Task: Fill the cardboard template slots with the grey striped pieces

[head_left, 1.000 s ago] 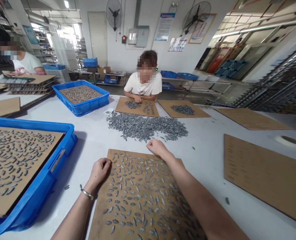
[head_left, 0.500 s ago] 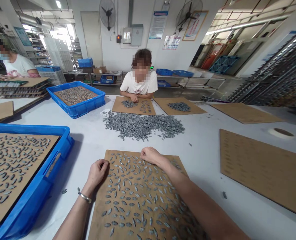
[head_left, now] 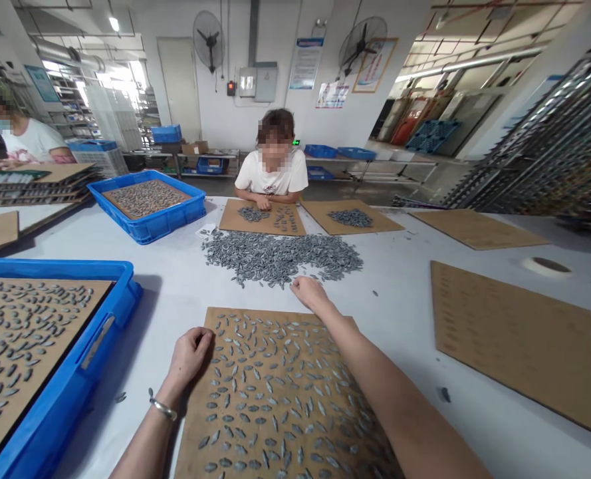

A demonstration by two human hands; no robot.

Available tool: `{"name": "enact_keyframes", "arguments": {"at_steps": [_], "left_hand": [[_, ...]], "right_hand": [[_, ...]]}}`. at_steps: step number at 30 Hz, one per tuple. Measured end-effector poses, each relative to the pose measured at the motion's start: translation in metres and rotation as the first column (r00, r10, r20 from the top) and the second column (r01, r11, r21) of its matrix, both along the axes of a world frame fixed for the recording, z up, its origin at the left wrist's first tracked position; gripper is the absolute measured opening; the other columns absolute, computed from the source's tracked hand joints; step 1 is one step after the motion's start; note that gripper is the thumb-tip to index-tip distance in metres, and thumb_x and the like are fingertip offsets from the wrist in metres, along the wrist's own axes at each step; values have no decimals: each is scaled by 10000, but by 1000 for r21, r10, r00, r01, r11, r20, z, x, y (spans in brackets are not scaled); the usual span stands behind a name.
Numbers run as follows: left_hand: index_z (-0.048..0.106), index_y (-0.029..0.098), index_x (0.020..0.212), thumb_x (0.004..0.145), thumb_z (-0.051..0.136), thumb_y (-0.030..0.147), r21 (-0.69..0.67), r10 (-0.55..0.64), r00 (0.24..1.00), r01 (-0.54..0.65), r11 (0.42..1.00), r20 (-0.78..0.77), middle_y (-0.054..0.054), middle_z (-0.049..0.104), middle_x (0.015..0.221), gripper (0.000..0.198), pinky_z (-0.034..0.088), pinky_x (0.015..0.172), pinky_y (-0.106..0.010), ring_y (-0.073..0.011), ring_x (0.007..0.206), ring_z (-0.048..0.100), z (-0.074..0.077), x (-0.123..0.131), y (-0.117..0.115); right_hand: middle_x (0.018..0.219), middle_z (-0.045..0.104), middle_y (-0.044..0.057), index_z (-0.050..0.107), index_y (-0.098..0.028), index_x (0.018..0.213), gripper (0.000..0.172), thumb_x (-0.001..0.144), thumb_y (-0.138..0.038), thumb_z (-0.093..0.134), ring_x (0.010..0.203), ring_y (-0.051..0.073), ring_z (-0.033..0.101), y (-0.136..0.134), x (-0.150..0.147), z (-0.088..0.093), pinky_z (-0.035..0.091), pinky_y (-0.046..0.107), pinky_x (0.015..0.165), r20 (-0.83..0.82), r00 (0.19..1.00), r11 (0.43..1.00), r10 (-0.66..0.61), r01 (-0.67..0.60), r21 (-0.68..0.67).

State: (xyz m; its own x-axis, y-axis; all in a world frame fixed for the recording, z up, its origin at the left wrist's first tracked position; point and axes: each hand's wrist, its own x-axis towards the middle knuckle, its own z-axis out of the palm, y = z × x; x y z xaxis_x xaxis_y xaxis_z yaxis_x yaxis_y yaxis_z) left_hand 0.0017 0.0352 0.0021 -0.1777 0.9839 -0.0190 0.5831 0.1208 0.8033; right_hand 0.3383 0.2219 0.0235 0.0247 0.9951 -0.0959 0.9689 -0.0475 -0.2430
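A brown board (head_left: 195, 426) lies before me, covered with small grey leaf-shaped pieces spaced apart in rough rows. My left hand (head_left: 190, 356) rests at its upper left edge, fingers curled and thumb pressed to them; whatever is inside is hidden. Beyond the board, my right hand (head_left: 309, 293) is at the near edge of a loose pile of the same grey pieces (head_left: 280, 256). Its fingers are drawn together, and I cannot make out what is between them. My right forearm crosses over the board's right side and hides some pieces.
Blue trays (head_left: 125, 269) with filled boards stand at left. A co-worker (head_left: 272, 169) leans over a board (head_left: 230, 219) across the table, beside another board (head_left: 318, 219) with a small heap. At right lie brown boards (head_left: 504, 332) and a tape roll (head_left: 547, 267).
My right hand has moved from the board's top edge forward to the near edge of the pile. My left hand stays by the board's left edge. The view has shifted slightly.
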Motion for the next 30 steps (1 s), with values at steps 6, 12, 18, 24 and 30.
{"name": "enact_keyframes", "arguments": {"at_steps": [6,12,18,24,30], "left_hand": [[745,184,879,887,516,515,4,-3,1000,3,1000,-4,-95,785,868,403,515,743,-341,-257,806,700,0,0,0],[750,183,887,881,528,510,-8,5,1000,-5,1000,7,-87,776,843,396,516,748,-339,-254,799,692,-2,0,0],[743,182,885,890,516,532,2,0,1000,0,1000,0,-80,771,847,418,505,731,-333,-242,778,681,-5,-1,2],[733,181,845,888,519,502,12,-1,1000,1,1000,-9,-80,768,830,389,495,729,-332,-242,779,679,0,0,1],[738,178,867,891,510,514,14,-15,1000,15,1000,3,-94,783,870,407,504,751,-342,-258,812,696,0,0,0]], "right_hand": [[1050,800,163,815,-164,989,254,921,-231,580,991,238,736,5,-7,-4,467,255,774,-7,1000,999,-17,17,-31],[954,819,54,816,-213,881,155,830,-273,682,920,192,734,-37,-12,1,450,206,726,-125,978,981,167,-177,-74],[913,814,70,813,-203,832,157,779,-182,667,874,193,725,-66,-28,8,429,222,710,-121,968,965,218,-232,-122],[803,791,58,804,-192,779,142,750,-167,666,780,170,705,-64,-30,9,393,216,638,-125,966,958,226,-244,-150],[671,740,21,801,-181,735,105,735,-224,705,646,147,652,-59,-25,3,387,212,600,-161,948,931,273,-303,-205]]}}
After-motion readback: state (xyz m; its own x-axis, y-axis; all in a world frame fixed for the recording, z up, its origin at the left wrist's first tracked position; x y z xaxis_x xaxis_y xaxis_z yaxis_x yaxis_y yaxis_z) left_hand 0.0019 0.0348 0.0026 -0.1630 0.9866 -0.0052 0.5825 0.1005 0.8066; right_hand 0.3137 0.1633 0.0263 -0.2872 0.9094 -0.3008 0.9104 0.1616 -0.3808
